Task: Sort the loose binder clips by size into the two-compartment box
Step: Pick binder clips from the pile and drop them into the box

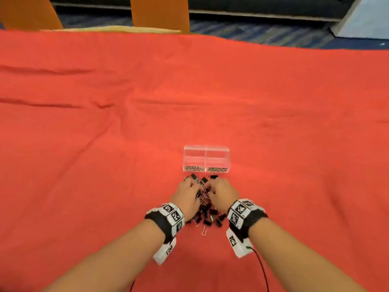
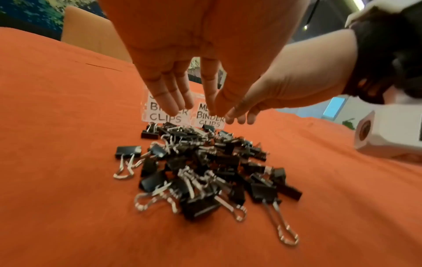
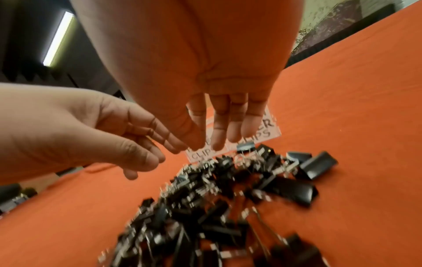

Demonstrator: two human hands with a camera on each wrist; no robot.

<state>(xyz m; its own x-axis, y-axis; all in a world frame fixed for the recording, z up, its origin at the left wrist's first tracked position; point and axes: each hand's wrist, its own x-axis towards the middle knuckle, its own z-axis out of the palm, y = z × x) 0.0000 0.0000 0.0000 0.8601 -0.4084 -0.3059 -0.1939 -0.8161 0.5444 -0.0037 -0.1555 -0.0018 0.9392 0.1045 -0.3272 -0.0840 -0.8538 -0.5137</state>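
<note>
A pile of black binder clips (image 1: 207, 213) with silver handles lies on the red cloth, seen close in the left wrist view (image 2: 205, 171) and the right wrist view (image 3: 217, 198). Just beyond it stands a clear two-compartment box (image 1: 206, 159) with a "small binder clips" label on the left and a "medium binder clips" label on the right; both compartments look empty. My left hand (image 1: 188, 193) and right hand (image 1: 220, 191) hover side by side over the far part of the pile, palms down. Their fingers (image 2: 173, 101) (image 3: 219, 130) hang straight and hold nothing.
The red cloth (image 1: 105, 144) covers the whole table and has shallow wrinkles at the left. Orange chair backs (image 1: 159, 13) stand past the far edge. A cable (image 1: 262, 268) trails from my right wrist device.
</note>
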